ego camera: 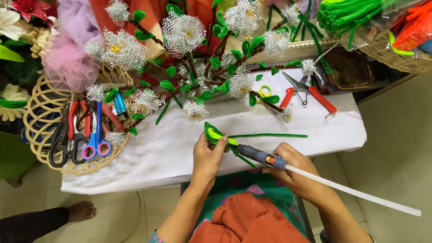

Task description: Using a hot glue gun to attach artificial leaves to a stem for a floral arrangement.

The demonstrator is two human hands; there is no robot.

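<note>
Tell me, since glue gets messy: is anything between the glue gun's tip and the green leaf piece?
Nothing visible. The right hand holds the glue gun with its tip at the green leaf piece pinched by the left hand.

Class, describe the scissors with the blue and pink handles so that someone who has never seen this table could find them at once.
Start at the white-covered table and go to its left end, where a round cream wicker basket holds several hand tools. The blue and pink scissors lie near its right side, loops toward the person. The neighbouring tools have black or red handles; only this pair has one blue loop and one pink.
</note>
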